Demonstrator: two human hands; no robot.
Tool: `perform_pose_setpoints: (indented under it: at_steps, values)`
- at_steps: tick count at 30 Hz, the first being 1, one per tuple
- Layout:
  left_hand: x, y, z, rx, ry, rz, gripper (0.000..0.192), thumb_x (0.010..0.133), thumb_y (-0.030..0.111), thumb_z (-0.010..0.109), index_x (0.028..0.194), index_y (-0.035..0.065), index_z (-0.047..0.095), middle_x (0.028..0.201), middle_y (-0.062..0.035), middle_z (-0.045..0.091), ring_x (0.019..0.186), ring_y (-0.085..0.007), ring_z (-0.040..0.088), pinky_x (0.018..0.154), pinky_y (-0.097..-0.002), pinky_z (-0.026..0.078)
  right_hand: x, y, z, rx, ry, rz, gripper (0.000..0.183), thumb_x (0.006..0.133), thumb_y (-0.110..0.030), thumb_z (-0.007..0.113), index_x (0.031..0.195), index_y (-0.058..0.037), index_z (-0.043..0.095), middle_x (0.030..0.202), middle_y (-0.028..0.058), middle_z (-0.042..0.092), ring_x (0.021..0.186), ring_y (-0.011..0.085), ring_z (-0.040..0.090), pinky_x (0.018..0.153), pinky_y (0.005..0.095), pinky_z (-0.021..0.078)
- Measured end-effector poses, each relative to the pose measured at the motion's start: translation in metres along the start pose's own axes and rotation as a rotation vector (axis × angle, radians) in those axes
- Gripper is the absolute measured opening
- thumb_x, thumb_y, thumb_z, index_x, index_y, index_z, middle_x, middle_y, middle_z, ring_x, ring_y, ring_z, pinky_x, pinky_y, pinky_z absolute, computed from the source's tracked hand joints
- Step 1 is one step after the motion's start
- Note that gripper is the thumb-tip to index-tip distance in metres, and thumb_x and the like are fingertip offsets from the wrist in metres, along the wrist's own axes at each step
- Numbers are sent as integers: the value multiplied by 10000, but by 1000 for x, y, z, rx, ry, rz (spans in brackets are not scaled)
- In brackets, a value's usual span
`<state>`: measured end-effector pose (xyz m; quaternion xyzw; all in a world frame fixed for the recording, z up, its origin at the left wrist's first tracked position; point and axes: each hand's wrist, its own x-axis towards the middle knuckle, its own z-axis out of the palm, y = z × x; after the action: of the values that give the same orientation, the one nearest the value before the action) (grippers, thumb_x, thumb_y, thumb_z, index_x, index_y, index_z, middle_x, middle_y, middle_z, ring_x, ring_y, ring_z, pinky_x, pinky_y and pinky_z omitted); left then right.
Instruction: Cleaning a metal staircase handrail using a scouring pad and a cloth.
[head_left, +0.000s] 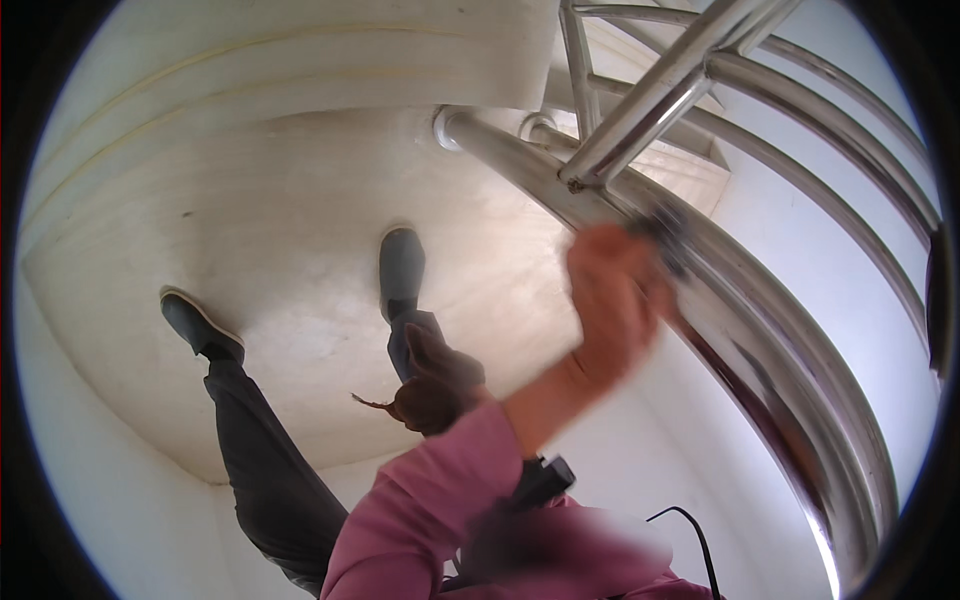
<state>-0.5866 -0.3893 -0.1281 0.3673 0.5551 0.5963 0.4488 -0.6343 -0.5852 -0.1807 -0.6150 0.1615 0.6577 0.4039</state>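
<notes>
My left hand (615, 300) is raised at the stainless steel handrail (757, 375), on an arm in a pink sleeve. It is closed around a small dark object (664, 232), too blurred to name, which lies against the tubes. Below that forearm shows a dark brown piece of cloth or a glove (439, 375) with a thin loose end. A strip of skin, apparently my right wrist (478, 396), shows beside it. My forearm hides most of that hand, so its grip cannot be made out.
Both my feet, in dark shoes (401, 270), stand on a pale, smooth floor (300, 225). A white step face (300, 60) with yellowish lines rises ahead. Steel posts (645, 97) and bars cross the upper right. A black cable (697, 525) loops near my body.
</notes>
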Motion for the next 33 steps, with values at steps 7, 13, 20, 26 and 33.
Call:
perform_pose_setpoints:
  at_steps: [7,13,20,26,33]
  values:
    - [42,-70,-45,329,-302,-296,156,772,101,522,904,49,459,915,-169,489,860,-349,489,719,-422,390,-30,-17,-8,85,5,-66,500,820,-235,397,1264,-18,317,1262,122,399,1163,252,389,975,391,317]
    - [78,-32,-194,-95,-391,-705,196,750,84,452,923,19,519,768,-38,526,707,-111,483,642,-220,396,-59,-78,30,211,-91,-112,453,826,-248,417,1234,-55,387,1237,98,440,1153,245,396,988,411,290]
    - [46,15,-318,-213,-552,-990,133,753,91,449,798,-4,531,712,-28,526,646,-81,482,600,-213,397,-51,-39,32,-323,79,-367,411,891,-315,372,1238,-94,378,1227,64,441,1128,222,420,966,394,326]
    - [38,78,-257,260,-817,-916,346,683,141,670,962,8,515,679,-3,472,616,-78,505,519,-227,408,-103,-77,136,-233,-80,-67,437,874,-290,428,1250,-76,364,1237,59,423,1125,190,421,920,336,363]
    - [27,66,-314,-17,-634,-924,182,753,82,532,915,3,558,757,-57,561,698,-119,542,634,-256,435,-116,-76,179,-531,-362,-130,523,769,-207,558,1205,13,371,1107,75,478,1026,153,445,853,287,374]
